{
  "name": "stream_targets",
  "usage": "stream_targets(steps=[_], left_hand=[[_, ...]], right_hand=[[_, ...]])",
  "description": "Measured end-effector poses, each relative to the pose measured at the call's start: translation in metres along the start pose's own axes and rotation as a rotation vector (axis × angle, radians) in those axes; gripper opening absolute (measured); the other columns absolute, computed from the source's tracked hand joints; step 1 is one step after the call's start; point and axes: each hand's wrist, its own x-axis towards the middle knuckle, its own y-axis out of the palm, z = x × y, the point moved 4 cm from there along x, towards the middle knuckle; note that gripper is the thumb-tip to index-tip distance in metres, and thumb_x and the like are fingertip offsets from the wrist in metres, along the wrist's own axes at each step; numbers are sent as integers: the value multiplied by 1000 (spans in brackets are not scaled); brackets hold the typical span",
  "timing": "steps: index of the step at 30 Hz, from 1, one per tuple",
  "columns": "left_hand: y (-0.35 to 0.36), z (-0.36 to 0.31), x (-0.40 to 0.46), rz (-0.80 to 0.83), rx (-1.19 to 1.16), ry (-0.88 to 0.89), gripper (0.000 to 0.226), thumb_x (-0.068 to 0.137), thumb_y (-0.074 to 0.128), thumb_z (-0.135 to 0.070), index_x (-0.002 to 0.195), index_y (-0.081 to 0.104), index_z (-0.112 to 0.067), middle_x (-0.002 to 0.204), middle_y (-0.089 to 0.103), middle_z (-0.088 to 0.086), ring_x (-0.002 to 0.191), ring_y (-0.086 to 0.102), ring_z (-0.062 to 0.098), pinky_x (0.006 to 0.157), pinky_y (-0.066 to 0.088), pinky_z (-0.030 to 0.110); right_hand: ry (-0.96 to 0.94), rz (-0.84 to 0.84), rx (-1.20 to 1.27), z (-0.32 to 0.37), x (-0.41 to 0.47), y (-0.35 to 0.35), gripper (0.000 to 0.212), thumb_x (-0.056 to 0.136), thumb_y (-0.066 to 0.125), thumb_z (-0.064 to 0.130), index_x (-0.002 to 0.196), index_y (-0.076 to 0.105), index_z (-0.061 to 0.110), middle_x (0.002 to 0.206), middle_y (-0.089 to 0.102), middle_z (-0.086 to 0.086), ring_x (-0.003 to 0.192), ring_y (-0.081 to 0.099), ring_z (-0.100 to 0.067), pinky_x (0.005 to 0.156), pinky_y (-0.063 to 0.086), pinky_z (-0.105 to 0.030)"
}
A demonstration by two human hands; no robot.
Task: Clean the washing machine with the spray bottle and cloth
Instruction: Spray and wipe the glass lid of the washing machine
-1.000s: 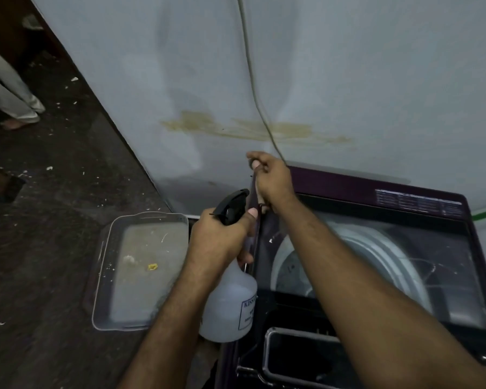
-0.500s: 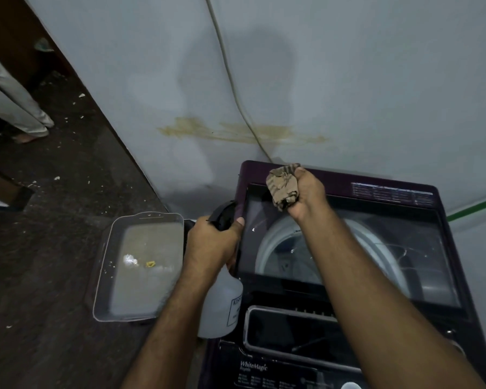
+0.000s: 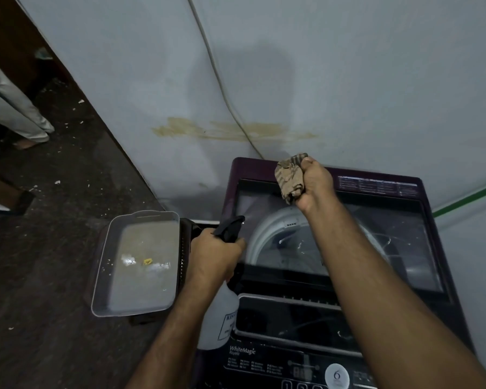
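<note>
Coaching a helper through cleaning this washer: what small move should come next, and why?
Probably squeeze the trigger: the left hand grips the spray bottle with its nozzle over the glass lid, while the right hand holds the bunched cloth raised, apparently off the glass.

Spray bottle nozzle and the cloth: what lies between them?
Only the washing machine's glass lid; head view shows nothing else between nozzle and cloth.

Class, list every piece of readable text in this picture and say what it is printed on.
"WhiteMagic": washing machine front panel.
"6": round white badge on that panel.
Spray bottle label: partly hidden, unreadable.
Program list beside the brand and rear lid sticker: too small to read.
</note>
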Motion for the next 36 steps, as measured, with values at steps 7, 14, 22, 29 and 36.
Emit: stream_targets(steps=[7, 14, 22, 29, 36], left_hand=[[1, -5, -5, -30, -19, -21, 12, 81, 77, -20, 82, 67, -13, 80, 75, 13, 71, 76, 34, 67, 65, 42], [-7, -6, -3, -24, 5, 0, 13, 84, 76, -19, 81, 68, -10, 82, 73, 11, 67, 72, 28, 61, 61, 35], [-9, 6, 3, 1, -28, -29, 23, 85, 79, -22, 100, 67, -9, 95, 73, 10, 77, 73, 25, 68, 64, 39], [-18, 19, 9, -33, -91, -25, 17, 87, 81, -26, 89, 69, -15, 76, 73, 9, 44, 66, 18, 45, 53, 23], [-23, 28, 14, -38, -108, -35, 22, 88, 81, -28, 99, 74, -10, 79, 76, 11, 43, 66, 17, 43, 52, 25]], right_hand=[[-31, 9, -65, -5, -1, -3, 20, 107, 42, 7, 108, 62, 8, 104, 69, -24, 84, 72, -32, 76, 64, -44], [-13, 36, -136, -20, -7, 2, 22, 108, 42, 4, 96, 61, 7, 83, 67, -18, 72, 68, -29, 86, 59, -50], [-138, 39, -347, -17, -17, 5, 21, 108, 47, 9, 96, 64, 12, 92, 69, -12, 86, 67, -26, 84, 60, -39], [-510, 281, -1077, -69, -10, 10, 28, 105, 57, 21, 129, 68, 13, 128, 69, -5, 123, 61, -20, 106, 46, -31], [-768, 576, -1731, -121, -36, 16, 59, 104, 27, 52, 152, 47, 26, 166, 31, 1, 158, 14, -21, 127, 18, -48]])
